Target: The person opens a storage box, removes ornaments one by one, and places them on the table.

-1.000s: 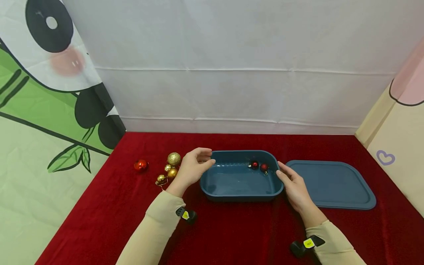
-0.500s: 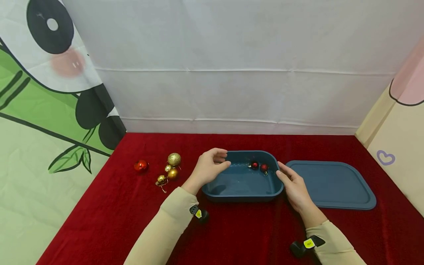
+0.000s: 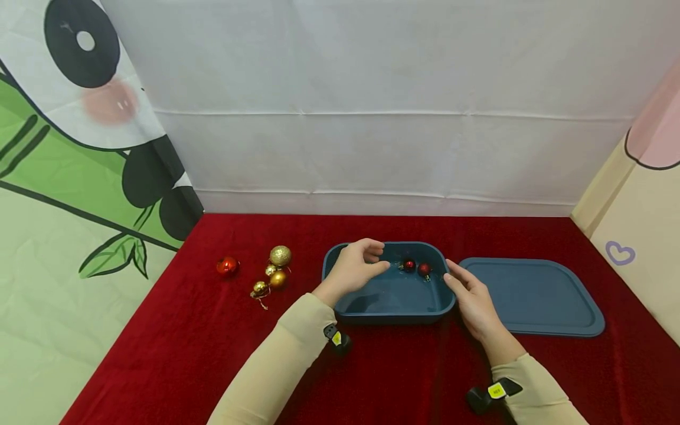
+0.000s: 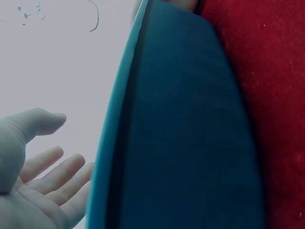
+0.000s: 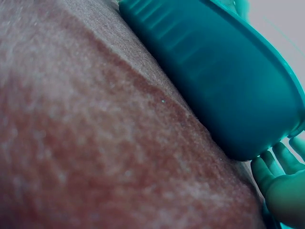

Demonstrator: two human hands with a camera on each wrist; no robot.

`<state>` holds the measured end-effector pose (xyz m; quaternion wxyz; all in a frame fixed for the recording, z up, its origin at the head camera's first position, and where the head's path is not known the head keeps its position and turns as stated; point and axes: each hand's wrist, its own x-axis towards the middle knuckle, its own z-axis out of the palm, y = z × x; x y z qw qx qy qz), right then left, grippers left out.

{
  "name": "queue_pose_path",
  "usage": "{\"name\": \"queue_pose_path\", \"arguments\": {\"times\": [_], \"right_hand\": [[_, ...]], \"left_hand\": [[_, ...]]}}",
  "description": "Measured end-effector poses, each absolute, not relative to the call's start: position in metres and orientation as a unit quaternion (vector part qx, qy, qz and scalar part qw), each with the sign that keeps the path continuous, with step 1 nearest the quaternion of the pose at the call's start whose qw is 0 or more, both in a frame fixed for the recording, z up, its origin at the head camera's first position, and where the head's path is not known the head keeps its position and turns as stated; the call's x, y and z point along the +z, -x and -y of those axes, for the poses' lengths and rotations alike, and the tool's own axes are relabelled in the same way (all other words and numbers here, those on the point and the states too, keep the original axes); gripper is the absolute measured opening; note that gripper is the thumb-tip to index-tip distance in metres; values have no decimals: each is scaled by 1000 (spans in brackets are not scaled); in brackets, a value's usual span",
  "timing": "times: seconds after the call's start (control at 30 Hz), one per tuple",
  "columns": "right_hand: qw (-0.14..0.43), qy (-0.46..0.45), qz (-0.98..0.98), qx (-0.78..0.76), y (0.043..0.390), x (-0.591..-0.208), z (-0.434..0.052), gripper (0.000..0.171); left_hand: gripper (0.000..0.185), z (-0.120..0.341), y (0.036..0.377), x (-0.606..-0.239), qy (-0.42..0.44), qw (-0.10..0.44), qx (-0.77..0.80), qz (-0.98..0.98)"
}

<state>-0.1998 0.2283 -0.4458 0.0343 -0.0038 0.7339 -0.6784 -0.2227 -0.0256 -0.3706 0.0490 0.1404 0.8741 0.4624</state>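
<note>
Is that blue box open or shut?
Open: the box has no lid on; the lid lies beside it, and two red baubles show inside.

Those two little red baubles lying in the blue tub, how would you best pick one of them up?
From straight above, I would guess. The red baubles lie low on the floor of the blue tub, near its far right corner, so the walls block any sideways approach. Pinch one round body between thumb and fingertips; the small cap on top looks too small to hold securely. The left hand is over the tub.

Head view: high, facing forward and down over whole table. Wrist views: very close, low, at cloth level; all share blue tub (image 3: 393,295) (image 4: 181,143) (image 5: 224,81).
</note>
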Motion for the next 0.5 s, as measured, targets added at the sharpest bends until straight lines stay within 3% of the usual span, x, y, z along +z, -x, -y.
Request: {"name": "queue_pose_path", "arguments": {"times": [0.5], "right_hand": [[32,5,-736,-676,201,-449,-229,63]], "left_hand": [[44,-7,230,-376,-148,76,445,-880]]}}
